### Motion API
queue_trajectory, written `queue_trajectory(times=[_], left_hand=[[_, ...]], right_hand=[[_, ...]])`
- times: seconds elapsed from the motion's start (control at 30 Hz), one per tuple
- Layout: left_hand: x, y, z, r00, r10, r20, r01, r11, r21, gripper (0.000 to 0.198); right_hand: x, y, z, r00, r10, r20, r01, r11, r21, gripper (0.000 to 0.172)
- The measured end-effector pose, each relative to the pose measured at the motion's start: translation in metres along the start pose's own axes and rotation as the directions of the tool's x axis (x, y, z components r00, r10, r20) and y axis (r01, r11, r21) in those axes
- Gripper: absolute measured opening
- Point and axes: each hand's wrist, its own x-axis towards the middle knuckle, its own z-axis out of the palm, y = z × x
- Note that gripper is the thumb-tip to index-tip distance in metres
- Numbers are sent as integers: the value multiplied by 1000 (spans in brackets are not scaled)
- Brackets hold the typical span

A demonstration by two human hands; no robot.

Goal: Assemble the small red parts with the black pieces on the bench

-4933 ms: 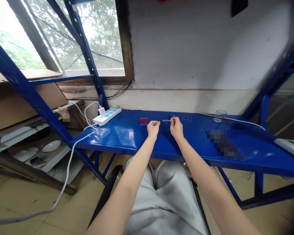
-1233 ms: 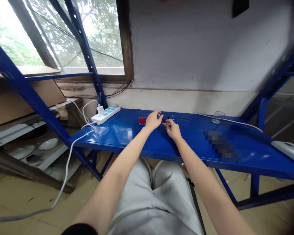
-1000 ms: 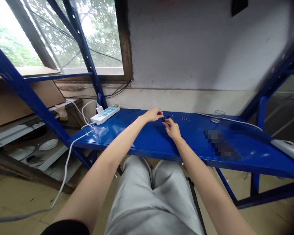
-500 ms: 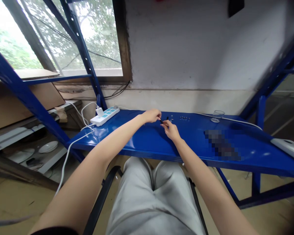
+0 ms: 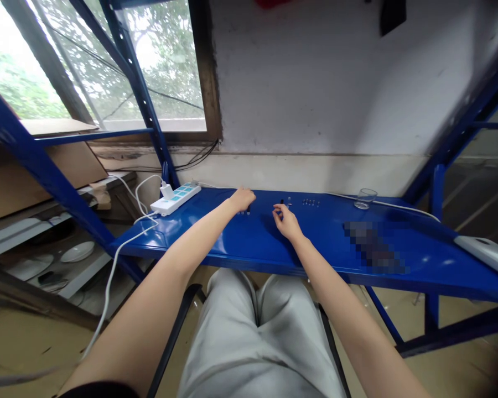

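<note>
Black tube (image 5: 248, 210) — just below the left fingers (image 5: 252, 197) — grip hidden.

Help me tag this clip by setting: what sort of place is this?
Probably an indoor workroom or storeroom: a blue metal bench with a white power strip on it, and white dishes on a shelf at the left.

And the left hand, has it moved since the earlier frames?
Yes. The left hand has shifted leftward over the blue table, closer to the white power strip.
</note>
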Motion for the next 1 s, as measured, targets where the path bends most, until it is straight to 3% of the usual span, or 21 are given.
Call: queue_trajectory(times=[0.13, 0.33, 1.0], left_hand=[[0, -8, 8, 999, -33, -7, 33, 999, 9, 25], [2, -17, 16, 996, -76, -53, 70, 992, -108, 21], [7, -10, 14, 997, -72, 13, 73, 996, -55, 19]], right_hand=[[0, 0, 0, 1000, 6, 1, -6, 1000, -6, 30], [-1, -1, 0, 1000, 15, 2, -15, 1000, -15, 29], [0, 0, 0, 1000, 26, 0, -26, 1000, 1, 29]])
